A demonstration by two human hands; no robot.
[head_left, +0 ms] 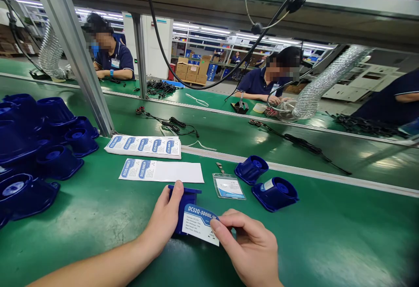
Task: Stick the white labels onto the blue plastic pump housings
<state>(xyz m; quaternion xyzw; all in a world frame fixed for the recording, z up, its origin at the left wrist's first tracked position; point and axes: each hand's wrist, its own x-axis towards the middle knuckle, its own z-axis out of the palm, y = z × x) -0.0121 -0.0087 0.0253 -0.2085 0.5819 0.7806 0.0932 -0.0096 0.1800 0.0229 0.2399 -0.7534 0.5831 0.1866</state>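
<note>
My left hand is closed around a blue plastic housing, its thumb on top. Between thumb and fingers, my right hand pinches the right end of a white and blue sticker label printed "DC52Q-5000L/H". The label lies in front of the housing's side and hides part of it; whether its left end is stuck down I cannot tell. Just beyond my hands is a label sheet with two stickers at its left end and bare backing at its right.
Several blue housings crowd the left side. A label stack lies behind the loose sheet. Two housings and a badge sit at right. Beyond the ledge are cables, a metal post and co-workers.
</note>
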